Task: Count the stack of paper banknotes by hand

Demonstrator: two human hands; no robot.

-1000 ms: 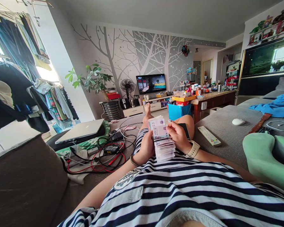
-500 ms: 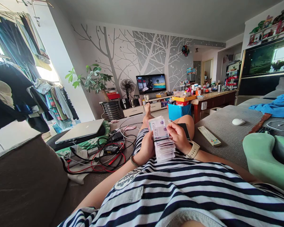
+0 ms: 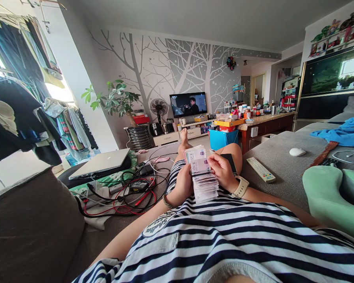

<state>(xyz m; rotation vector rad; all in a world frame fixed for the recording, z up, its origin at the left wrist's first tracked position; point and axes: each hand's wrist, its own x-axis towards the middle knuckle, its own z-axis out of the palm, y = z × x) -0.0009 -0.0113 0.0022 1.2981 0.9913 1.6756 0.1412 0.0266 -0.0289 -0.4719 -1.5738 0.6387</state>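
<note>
A folded stack of banknotes [image 3: 205, 188] fans out over my lap, its upper notes [image 3: 197, 154] standing up and showing a printed 5. Along the left edge of the stack, my left hand [image 3: 184, 182] is closed around the notes. My right hand [image 3: 222, 171] pinches the right edge of an upper note between thumb and fingers. A dark phone [image 3: 230, 162] rests by my leg, just beyond the right hand. The lower ends of the notes hang towards my striped shirt [image 3: 212, 228].
On the sofa to the right lie a remote control [image 3: 261, 169], a white mouse [image 3: 297, 152] and a green neck pillow [image 3: 324, 192]. Tangled cables [image 3: 135, 192] and a laptop [image 3: 100, 163] are to the left. A television [image 3: 188, 104] stands ahead.
The television picture has changed. The upper notes have shifted very slightly; both hands keep nearly the same place and grip.
</note>
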